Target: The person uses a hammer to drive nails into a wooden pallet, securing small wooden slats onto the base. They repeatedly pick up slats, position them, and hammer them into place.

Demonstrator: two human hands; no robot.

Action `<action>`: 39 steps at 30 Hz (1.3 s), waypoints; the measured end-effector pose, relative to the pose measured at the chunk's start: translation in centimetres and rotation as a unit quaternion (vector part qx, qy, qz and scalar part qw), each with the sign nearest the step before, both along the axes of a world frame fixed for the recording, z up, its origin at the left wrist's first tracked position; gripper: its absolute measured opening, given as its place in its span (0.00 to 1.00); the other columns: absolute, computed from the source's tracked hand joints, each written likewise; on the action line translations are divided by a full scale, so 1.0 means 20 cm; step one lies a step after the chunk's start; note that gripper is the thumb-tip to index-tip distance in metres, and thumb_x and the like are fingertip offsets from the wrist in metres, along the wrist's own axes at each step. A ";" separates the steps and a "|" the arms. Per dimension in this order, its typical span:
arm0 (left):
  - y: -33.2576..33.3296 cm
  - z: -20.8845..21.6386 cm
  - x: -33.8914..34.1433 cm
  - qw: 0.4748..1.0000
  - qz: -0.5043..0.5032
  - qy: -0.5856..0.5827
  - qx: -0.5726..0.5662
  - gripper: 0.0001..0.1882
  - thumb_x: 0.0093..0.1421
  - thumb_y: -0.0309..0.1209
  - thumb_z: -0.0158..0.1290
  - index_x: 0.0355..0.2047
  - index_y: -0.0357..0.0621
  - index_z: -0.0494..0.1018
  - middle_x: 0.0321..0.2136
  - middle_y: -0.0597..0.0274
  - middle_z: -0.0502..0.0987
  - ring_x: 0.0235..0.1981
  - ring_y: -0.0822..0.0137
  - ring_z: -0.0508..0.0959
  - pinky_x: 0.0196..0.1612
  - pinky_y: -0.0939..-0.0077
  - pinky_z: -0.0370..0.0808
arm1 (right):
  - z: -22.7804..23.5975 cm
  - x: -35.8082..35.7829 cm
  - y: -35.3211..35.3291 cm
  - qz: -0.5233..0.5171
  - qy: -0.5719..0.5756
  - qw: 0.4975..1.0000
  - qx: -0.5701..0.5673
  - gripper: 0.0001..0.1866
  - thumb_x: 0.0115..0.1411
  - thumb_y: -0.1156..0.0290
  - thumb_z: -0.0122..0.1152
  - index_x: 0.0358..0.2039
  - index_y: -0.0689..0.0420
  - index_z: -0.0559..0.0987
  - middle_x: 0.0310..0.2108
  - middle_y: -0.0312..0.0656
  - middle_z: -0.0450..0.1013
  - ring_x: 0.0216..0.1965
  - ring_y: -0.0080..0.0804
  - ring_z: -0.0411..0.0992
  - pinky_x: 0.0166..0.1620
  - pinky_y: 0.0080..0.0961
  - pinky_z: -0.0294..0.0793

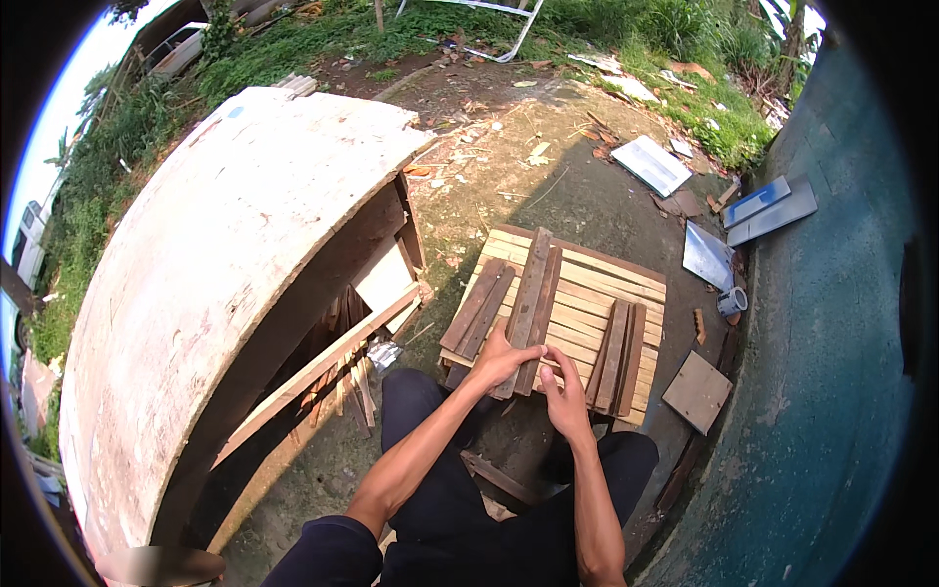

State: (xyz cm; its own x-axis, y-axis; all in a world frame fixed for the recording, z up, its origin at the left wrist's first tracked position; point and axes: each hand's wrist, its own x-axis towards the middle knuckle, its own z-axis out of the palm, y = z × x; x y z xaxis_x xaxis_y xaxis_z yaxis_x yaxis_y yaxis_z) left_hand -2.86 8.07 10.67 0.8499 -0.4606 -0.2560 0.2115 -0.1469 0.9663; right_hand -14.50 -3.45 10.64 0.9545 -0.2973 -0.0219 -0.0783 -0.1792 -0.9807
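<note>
Two long dark wooden strips (533,293) lie side by side on a low table of pale slats (577,323) in front of my knees. My left hand (497,364) is closed over their near end, thumb at the left edge and fingers reaching across. My right hand (565,399) is just to the right, its thumb and bent index finger close together by my left fingertips. Whether anything small sits between them I cannot make out. Shorter dark strips (477,311) lie on the table's left side, and a group of dark strips (616,357) on its right.
A large weathered board (254,205) tops a bench at left, with wood offcuts (342,377) beneath it. A blue-green wall (812,323) runs along the right. Near it are a square tile (697,391), a small can (731,301) and flat panels (773,210). Grass grows behind.
</note>
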 end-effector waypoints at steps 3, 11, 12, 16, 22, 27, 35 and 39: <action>0.15 0.33 0.09 0.993 0.089 -0.054 -0.054 0.41 0.47 0.37 0.68 0.55 0.28 0.60 0.42 0.49 0.75 0.41 0.65 0.77 0.45 0.72 0.75 | 0.27 0.21 0.16 0.081 -0.035 0.975 0.204 0.35 0.67 0.58 0.52 0.67 0.57 0.51 0.62 0.50 0.58 0.58 0.42 0.64 0.45 0.27 0.76; 0.87 0.93 0.50 0.871 0.347 -0.321 0.136 0.43 0.53 0.42 0.61 0.58 0.27 0.52 0.51 0.34 0.64 0.53 0.51 0.67 0.55 0.60 0.65 | 0.81 0.89 0.93 0.129 -0.200 0.971 -0.021 0.31 0.64 0.66 0.50 0.62 0.64 0.53 0.57 0.64 0.62 0.58 0.57 0.64 0.57 0.41 0.65; 0.94 0.93 0.53 0.813 0.399 -0.364 0.216 0.49 0.53 0.42 0.60 0.62 0.25 0.45 0.57 0.25 0.56 0.62 0.42 0.58 0.63 0.53 0.56 | 0.83 0.96 1.02 0.129 -0.180 0.975 0.019 0.29 0.63 0.66 0.51 0.60 0.66 0.55 0.55 0.65 0.64 0.56 0.59 0.65 0.56 0.41 0.66; 1.18 0.89 0.60 0.842 0.235 -0.339 0.347 0.42 0.60 0.48 0.51 0.63 0.28 0.51 0.65 0.31 0.47 0.67 0.39 0.47 0.67 0.48 0.45 | 0.83 1.08 1.15 0.139 -0.143 0.975 -0.094 0.29 0.60 0.67 0.54 0.57 0.68 0.57 0.51 0.69 0.66 0.54 0.60 0.67 0.56 0.42 0.66; 1.12 0.82 0.45 0.766 0.308 -0.432 0.363 0.34 0.64 0.47 0.45 0.62 0.34 0.57 0.66 0.38 0.50 0.68 0.43 0.46 0.68 0.45 0.39 | 0.70 0.85 0.91 0.068 -0.206 0.962 -0.164 0.27 0.62 0.69 0.54 0.59 0.60 0.59 0.55 0.56 0.66 0.55 0.48 0.69 0.57 0.39 0.67; 0.77 0.61 -0.03 0.766 0.259 -0.577 0.115 0.20 0.61 0.31 0.50 0.51 0.35 0.66 0.54 0.43 0.68 0.57 0.45 0.66 0.59 0.56 0.63 | 0.36 0.42 0.32 -0.010 -0.075 0.996 -0.046 0.25 0.63 0.71 0.52 0.60 0.57 0.59 0.50 0.50 0.70 0.44 0.34 0.75 0.43 0.29 0.76; 0.20 -0.10 -0.47 0.920 -0.167 -0.342 0.099 0.27 0.60 0.34 0.54 0.56 0.35 0.61 0.52 0.40 0.68 0.55 0.44 0.68 0.57 0.59 0.65 | -0.35 -0.53 -0.59 -0.314 0.088 0.934 -0.148 0.18 0.61 0.69 0.55 0.51 0.58 0.70 0.35 0.44 0.76 0.33 0.32 0.75 0.39 0.30 0.74; -0.07 -0.26 -0.47 0.932 -0.237 -0.239 0.138 0.34 0.60 0.42 0.55 0.57 0.29 0.58 0.50 0.36 0.70 0.54 0.47 0.71 0.57 0.59 0.67 | -0.54 -0.84 -0.73 -0.340 0.122 0.927 -0.104 0.19 0.60 0.66 0.58 0.50 0.58 0.72 0.35 0.42 0.75 0.32 0.30 0.74 0.39 0.28 0.74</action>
State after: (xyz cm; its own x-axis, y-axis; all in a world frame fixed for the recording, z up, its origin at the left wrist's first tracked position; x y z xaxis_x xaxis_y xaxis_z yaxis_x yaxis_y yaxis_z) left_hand -12.29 6.74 5.49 0.6152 -0.7857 -0.0645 -0.3851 -0.3708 0.8451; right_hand -31.37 -18.05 -0.19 0.5196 -0.8499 -0.0881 -0.4580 -0.1899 -0.8684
